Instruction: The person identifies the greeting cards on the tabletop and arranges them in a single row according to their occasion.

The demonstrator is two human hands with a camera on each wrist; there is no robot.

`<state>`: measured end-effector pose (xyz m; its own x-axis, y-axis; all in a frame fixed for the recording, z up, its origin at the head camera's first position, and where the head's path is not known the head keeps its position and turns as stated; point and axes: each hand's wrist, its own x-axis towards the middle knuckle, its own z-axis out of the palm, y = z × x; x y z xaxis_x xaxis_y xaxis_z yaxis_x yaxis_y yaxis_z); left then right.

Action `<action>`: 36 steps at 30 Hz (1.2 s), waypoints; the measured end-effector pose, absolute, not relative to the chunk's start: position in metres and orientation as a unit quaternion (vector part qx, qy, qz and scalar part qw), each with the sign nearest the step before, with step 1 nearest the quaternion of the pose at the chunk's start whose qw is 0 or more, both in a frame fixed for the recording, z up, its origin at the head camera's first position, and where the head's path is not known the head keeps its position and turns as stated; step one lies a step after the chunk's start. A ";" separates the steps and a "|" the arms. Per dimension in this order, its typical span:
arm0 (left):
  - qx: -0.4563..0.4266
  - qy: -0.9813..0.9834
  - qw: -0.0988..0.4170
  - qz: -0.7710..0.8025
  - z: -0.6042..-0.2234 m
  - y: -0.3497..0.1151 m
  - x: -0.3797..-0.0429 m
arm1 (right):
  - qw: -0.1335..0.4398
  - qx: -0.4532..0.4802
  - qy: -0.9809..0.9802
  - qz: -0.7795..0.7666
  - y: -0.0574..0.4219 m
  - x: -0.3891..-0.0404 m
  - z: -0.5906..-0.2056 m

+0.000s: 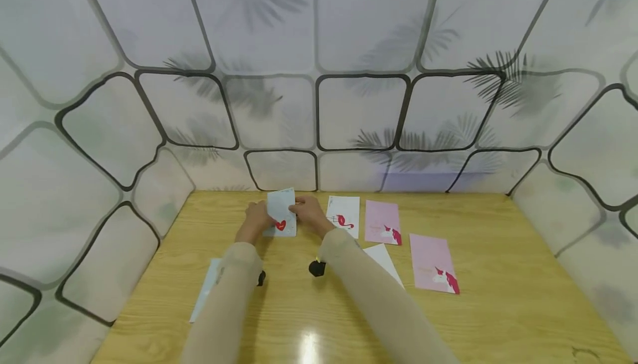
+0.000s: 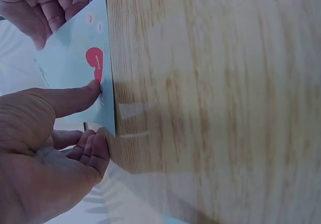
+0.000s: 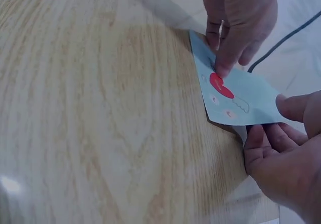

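Observation:
A light blue card [image 1: 280, 204] with a red heart stands tilted up near the table's back edge, held between both hands. The left hand [image 1: 256, 221] grips its left side, thumb pressed on the front by the heart [image 2: 94, 58] and the other fingers behind. At the opposite side the right hand [image 1: 310, 213] pinches the card's edge; in the right wrist view its thumb [image 3: 292, 106] is on the front and its curled fingers [image 3: 268, 141] are underneath. The card's lower edge is close over the wood in the left wrist view.
Right of the hands lie a white flamingo card [image 1: 344, 209] and two pink unicorn cards [image 1: 380, 214] [image 1: 427, 256]. The right sleeve partly covers a white card [image 1: 386, 259]. Another light blue card [image 1: 205, 286] lies beside the left sleeve. A patterned wall [image 1: 359, 114] stands behind the table.

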<state>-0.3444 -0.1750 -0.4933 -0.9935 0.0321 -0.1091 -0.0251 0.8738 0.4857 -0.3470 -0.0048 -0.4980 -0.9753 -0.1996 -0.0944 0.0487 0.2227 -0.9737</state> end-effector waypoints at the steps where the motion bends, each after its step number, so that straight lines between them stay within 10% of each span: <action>1: -0.004 0.967 0.060 0.247 -0.493 -0.176 -0.344 | 0.093 -0.056 0.785 -0.610 -0.006 -0.346 -0.498; 36: 0.052 0.915 0.002 0.400 -0.440 -0.203 -0.322 | -0.030 -0.082 0.801 -0.593 0.000 -0.338 -0.477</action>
